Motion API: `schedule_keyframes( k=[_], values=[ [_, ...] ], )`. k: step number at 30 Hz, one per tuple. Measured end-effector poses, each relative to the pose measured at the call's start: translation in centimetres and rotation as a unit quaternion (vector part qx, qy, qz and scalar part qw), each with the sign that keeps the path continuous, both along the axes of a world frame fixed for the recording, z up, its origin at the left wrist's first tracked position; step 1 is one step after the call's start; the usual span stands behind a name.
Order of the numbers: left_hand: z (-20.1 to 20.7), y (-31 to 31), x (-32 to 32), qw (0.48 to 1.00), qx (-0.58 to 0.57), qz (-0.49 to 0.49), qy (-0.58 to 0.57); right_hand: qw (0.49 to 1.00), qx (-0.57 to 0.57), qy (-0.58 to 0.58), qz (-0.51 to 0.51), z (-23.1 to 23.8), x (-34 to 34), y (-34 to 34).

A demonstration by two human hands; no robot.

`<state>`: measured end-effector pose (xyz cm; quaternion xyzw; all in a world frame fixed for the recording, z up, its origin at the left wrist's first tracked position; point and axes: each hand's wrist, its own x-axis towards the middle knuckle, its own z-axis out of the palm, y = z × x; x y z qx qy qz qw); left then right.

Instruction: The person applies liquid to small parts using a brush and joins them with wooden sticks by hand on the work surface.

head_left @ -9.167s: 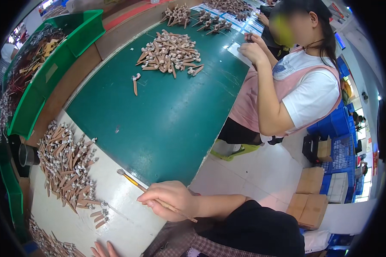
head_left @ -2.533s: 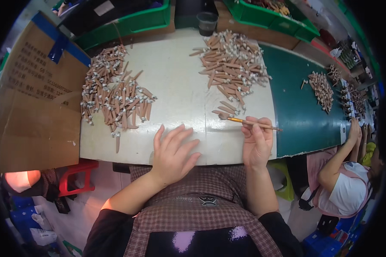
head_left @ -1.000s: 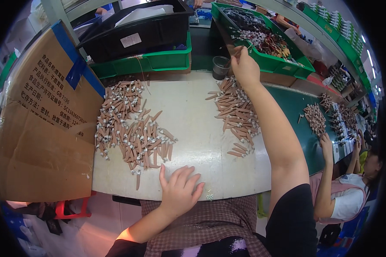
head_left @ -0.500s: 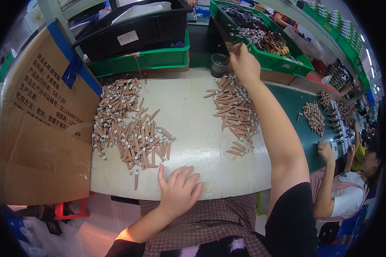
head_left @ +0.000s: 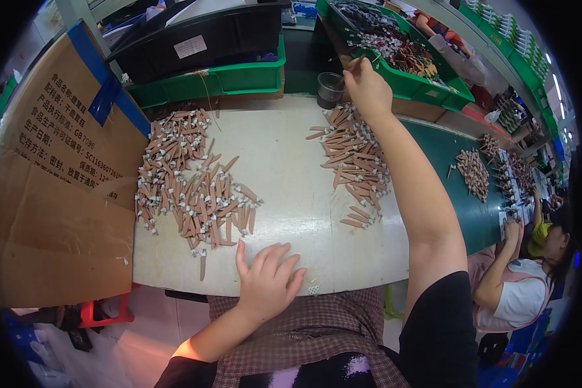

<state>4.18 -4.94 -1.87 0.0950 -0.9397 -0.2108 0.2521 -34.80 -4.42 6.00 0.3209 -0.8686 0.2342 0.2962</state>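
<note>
My left hand [head_left: 268,279] rests palm down with fingers spread at the table's near edge. Just beyond its fingertips lies a large pile of slim brown sticks with whitish knobbed ends [head_left: 204,204]. My right arm reaches far across to the back of the table. There my right hand [head_left: 370,92] is closed in a pinch beside a clear plastic cup [head_left: 330,90] with dark contents. What the fingers pinch is too small and partly hidden to name. Below that hand, a second pile of the same brown sticks [head_left: 355,161] stretches along my right forearm.
A tall cardboard box [head_left: 64,213] walls off the left side. At the back, a black bin [head_left: 207,48] sits on a green tray [head_left: 246,79]. A green crate [head_left: 433,94] holds wired parts at the back right. A co-worker [head_left: 520,284] sits beside a green mat [head_left: 433,155] on the right.
My right hand stays by the cup with only a slight shift, and my left hand keeps its place. The whole view has tilted a little. On the right, the co-worker's hands have moved.
</note>
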Motion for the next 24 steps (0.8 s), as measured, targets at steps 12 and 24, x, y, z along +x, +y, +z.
schedule_keyframes(
  k=[12,24],
  values=[
    [-0.1,-0.1,-0.1,1.000,-0.002,0.001,0.009,0.999,-0.012,-0.046,0.018,0.8,0.2,0.2],
    [-0.2,0.0,0.0,1.000,0.001,0.001,0.026,0.999,0.012,-0.008,0.034,0.9,0.5,0.6]
  ],
)
